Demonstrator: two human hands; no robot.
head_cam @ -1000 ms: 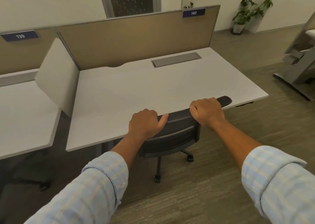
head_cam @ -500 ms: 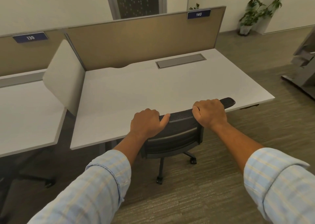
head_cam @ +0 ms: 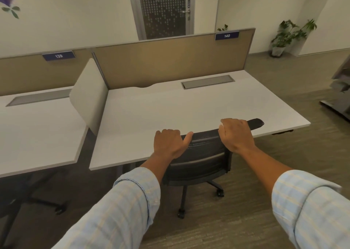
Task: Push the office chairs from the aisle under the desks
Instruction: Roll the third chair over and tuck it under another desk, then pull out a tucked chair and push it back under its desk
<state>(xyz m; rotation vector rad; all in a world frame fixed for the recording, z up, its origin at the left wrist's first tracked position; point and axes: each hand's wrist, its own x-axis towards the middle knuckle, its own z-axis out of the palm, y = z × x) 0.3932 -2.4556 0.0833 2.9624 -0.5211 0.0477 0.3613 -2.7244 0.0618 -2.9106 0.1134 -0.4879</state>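
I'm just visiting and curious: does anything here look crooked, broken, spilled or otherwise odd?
Nothing stands out. The black chair is upright at desk 140, its backrest at the desk's front edge, with the left hand and right hand on its top. The desktop shows no spill or damage, and the divider panel stands straight.

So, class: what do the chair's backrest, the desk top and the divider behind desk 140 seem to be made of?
Backrest: looks like black mesh in a plastic frame; fine perforated texture shows near the top edge.
Desk top: probably matte white laminate; smooth, even, dull sheen.
Divider: likely tan fabric in a grey metal frame; flat, unreflective face.
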